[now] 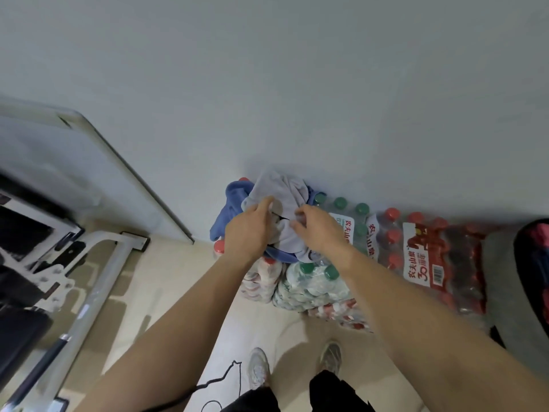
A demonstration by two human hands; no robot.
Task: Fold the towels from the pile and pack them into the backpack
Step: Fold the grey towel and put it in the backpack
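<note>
So I see a soft blue cloth towel (227, 209) hanging off the left edge of the stacked packs of plastic water bottles (315, 281) by the wall. I think the pile sits up there to stay off the floor. My left hand (249, 230) lies on the crumpled pale grey cloth towel (282, 191) on top, fingers curled on its near side, maybe pinching a fold; I cannot tell. My right hand (318, 230), just beside it, looks half open with fingertips touching the same towel. At the right edge a dark bag (531, 281) shows, maybe the backpack.
</note>
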